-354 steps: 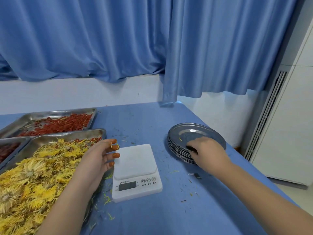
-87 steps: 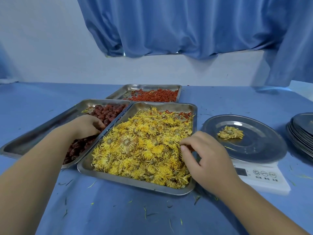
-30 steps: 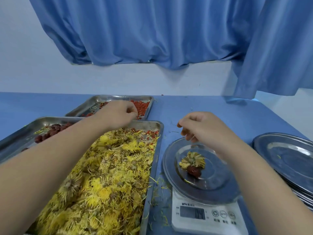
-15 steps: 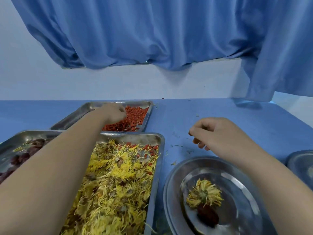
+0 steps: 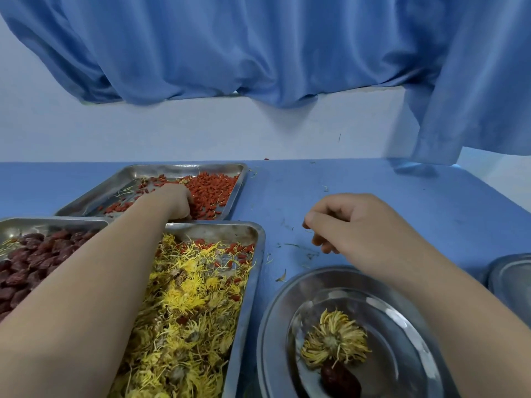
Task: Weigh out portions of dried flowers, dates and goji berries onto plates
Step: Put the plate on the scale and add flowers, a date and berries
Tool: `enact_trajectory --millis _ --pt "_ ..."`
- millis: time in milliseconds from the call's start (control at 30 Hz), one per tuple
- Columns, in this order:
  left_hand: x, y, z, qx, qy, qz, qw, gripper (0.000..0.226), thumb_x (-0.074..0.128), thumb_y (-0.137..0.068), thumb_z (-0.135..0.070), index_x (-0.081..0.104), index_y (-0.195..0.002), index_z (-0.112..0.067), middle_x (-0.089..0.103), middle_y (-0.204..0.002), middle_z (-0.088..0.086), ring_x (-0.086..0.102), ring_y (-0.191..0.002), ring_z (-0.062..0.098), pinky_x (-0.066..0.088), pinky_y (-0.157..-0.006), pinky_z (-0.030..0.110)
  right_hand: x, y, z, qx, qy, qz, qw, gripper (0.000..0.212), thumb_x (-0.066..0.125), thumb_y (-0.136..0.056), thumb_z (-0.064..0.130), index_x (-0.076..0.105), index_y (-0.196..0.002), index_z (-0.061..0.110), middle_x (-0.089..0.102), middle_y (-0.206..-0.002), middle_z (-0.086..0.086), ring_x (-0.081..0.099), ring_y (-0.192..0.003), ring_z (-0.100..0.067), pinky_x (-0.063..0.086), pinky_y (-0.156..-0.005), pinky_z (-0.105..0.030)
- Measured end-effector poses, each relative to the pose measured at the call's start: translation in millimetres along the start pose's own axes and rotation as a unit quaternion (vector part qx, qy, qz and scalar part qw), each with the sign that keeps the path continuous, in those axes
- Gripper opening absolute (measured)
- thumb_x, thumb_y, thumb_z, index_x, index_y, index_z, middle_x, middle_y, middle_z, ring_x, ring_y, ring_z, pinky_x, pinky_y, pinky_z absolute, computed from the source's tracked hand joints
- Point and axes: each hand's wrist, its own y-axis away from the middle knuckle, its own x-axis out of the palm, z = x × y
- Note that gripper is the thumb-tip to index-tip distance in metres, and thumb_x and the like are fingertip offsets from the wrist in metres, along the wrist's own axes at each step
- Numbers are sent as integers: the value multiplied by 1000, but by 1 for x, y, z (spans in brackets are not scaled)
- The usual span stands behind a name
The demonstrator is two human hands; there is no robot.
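On the blue desk (image 5: 373, 179), seen from the head camera, three steel trays sat at the left. The far tray (image 5: 138, 173) held goji berries (image 5: 212, 188), and the left hand (image 5: 175, 202) reached into it with its fingers bent down among the berries. The fingertips were buried, so I cannot tell whether that grip had closed on any. Nearer, the flower tray (image 5: 260, 248) was heaped with dried yellow chrysanthemums (image 5: 186, 297), with a few stray berries at its far end. Just beside it on the left, the date tray (image 5: 51, 222) held dark red dates (image 5: 31, 254). The right hand (image 5: 359, 228) hung over the bare desk just beyond a round steel plate (image 5: 402, 326), its grip slack, fingers loosely curled with nothing visible in them. On the plate lay one chrysanthemum head (image 5: 334, 340) touching a single date (image 5: 340, 382). More plates (image 5: 511, 277) showed at the right edge, and a blue curtain (image 5: 258, 47) hung behind.
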Motion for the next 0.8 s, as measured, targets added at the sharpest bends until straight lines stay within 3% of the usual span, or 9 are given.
enact_trajectory --millis 200,367,467,633,800 --pt "-1 1 4 27 62 -42 997 29 64 -86 0 65 -104 -23 59 -125 7 50 -88 16 41 -79 29 -4 2 6 -14 -5 -1 1000 13 58 -82 34 67 -78 25 68 -68 11 63 -61 -6 53 -67 -32" --pt "-18 6 -1 60 73 -78 992 43 53 -87 5 66 -120 -20 59 -133 9 56 -115 26 46 -90 34 -13 4 11 -12 -30 -13 999 17 58 -82 33 68 -74 22 69 -66 10 64 -58 -4 54 -66 -31" --pt "-22 10 -6 64 90 -89 990 57 45 -84 11 59 -130 -20 59 -132 12 55 -116 29 48 -88 36 -16 5 13 -8 -33 -15 999 18 59 -82 33 69 -73 21 68 -66 10 63 -57 -3 53 -67 -31" --pt "-20 9 -8 67 115 -112 985 43 61 -85 1 60 -124 -17 66 -117 10 59 -104 26 50 -84 37 -17 6 15 -12 -38 -16 999 18 59 -83 31 69 -73 20 68 -65 9 63 -56 -3 53 -64 -28" --pt "-19 6 -8 81 127 -144 978 22 74 -83 -15 66 -104 -17 64 -108 7 53 -94 20 43 -82 32 -19 7 17 -17 -27 -11 999 18 59 -84 30 69 -73 19 68 -66 9 61 -55 -2 52 -64 -28"
